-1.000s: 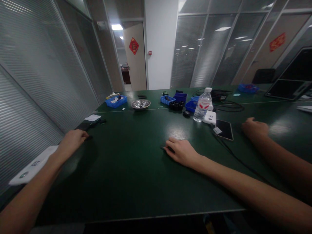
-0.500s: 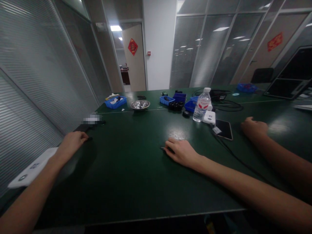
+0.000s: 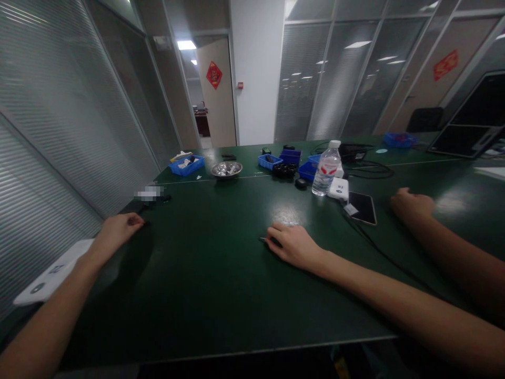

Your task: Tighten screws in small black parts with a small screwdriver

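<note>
My left hand (image 3: 116, 231) rests at the left edge of the green table (image 3: 205, 284). Its fingers are curled, the tips against a small dark object (image 3: 145, 223) that I cannot name. Near the table's middle lies my right hand (image 3: 294, 245), knuckles up and fingers curled over a thin dark piece (image 3: 265, 240) whose tip sticks out to the left. A white flat card (image 3: 51, 273) lies under my left forearm.
Another person's closed hand (image 3: 410, 204) rests at the right, near a phone (image 3: 362, 208) with a cable. Farther back stand a water bottle (image 3: 326, 169), a white box (image 3: 339, 188), a metal bowl (image 3: 226, 169), blue bins (image 3: 188, 165) and black parts (image 3: 285, 170).
My left hand has turned slightly, its fingertips a little more raised. The right hand and the other person's hand have stayed put; the view has shifted a little.
</note>
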Motion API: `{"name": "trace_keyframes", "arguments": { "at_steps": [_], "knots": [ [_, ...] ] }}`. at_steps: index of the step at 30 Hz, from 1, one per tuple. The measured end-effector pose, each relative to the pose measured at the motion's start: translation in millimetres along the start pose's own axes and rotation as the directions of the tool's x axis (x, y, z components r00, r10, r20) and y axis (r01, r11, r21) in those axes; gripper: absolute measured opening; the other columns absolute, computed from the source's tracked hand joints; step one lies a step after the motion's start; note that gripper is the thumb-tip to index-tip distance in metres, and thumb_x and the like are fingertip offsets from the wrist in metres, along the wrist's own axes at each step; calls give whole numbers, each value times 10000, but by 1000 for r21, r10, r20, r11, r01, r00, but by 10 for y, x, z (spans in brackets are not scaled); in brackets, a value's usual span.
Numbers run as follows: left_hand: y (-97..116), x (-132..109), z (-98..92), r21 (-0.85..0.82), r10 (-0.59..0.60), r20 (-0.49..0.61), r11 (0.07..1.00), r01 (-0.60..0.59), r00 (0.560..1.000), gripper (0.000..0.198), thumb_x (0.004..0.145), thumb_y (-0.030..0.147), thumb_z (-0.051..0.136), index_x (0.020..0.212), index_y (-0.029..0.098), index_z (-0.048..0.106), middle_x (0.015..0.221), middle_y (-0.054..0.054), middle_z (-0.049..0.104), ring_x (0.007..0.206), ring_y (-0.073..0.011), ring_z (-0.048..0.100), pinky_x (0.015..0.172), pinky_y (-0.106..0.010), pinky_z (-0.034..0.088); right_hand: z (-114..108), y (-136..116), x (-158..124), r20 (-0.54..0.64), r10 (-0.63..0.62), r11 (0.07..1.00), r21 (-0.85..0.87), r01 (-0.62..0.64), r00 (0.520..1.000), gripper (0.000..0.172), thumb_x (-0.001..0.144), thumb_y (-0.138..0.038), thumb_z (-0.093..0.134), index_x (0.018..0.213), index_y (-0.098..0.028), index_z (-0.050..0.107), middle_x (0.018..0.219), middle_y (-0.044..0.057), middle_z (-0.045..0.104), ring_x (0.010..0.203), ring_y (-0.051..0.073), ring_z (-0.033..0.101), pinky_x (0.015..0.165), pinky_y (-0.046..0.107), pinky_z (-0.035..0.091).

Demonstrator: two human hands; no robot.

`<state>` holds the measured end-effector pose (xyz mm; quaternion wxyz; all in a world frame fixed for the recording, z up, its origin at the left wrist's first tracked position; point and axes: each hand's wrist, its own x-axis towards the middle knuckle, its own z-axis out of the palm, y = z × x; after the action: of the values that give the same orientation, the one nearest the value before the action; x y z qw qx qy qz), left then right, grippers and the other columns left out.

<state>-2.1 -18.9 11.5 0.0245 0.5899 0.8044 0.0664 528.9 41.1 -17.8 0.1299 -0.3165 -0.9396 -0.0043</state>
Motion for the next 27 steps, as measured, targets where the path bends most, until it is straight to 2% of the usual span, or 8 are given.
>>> {"name": "trace_keyframes", "arguments": {
  "at_steps": [4,7,9,14,18,21,24,27],
  "knots": [
    [273,-22,128,-135,105,42,986,-99,994,343,921,402,592,1147,168,702,1102,-24,733,983,-214,663,834,-271,476,15,12,3,-1,1,1000,9,-1,1000,223,1033,-352,449,994,-185,593,962,36,584,630,101,466,536,249,279],
    [744,-167,255,-425,398,114,848,-317,910,440,944,496,552,1274,226,663,1252,-61,673,1033,-229,643,847,-312,501,27,17,-1,-2,3,1000,6,-3,1000,221,1030,-355,458,1001,-185,597,949,36,584,624,101,461,537,251,274],
    [1061,-290,327,-456,511,99,786,-417,854,451,966,481,522,1341,248,616,1232,-72,659,989,-222,628,825,-325,499,21,12,-3,-2,6,1000,3,-6,1000,220,1028,-354,462,1009,-185,601,947,38,587,630,103,466,539,252,272],
    [1523,-470,444,-445,575,65,749,-492,816,428,980,444,518,1362,262,585,1278,-77,608,972,-213,596,782,-318,491,-7,-8,2,6,12,1000,16,-12,1000,216,1025,-340,463,998,-175,600,960,43,591,633,99,469,541,247,272],
    [1879,-475,532,-489,636,14,678,-549,772,487,951,466,581,1398,274,552,1342,-88,569,1087,-245,566,857,-358,501,10,-1,5,23,14,1000,17,-15,1000,213,1022,-343,465,1010,-179,600,966,44,592,644,102,472,543,250,259],
    [2252,-454,605,-523,686,-47,602,-603,726,536,910,468,652,1397,266,552,1276,-89,596,1053,-243,571,891,-384,497,25,8,2,21,24,1000,-10,-24,999,217,1022,-350,458,1004,-185,597,963,41,590,634,104,459,547,261,243],
    [2530,-453,657,-558,734,-85,525,-643,674,380,932,413,642,1269,240,639,1188,-78,618,1013,-224,581,873,-360,490,15,8,1,22,25,1000,-13,-25,999,214,1023,-352,453,1008,-191,593,962,37,588,640,109,465,551,264,242],
    [2597,-477,683,-571,758,-95,490,-659,645,234,980,355,578,1124,211,694,1129,-68,618,958,-195,583,824,-322,480,-7,0,6,34,17,1000,1,-17,999,211,1027,-346,451,1010,-190,593,969,39,589,661,113,485,559,262,253]
  ]
}}
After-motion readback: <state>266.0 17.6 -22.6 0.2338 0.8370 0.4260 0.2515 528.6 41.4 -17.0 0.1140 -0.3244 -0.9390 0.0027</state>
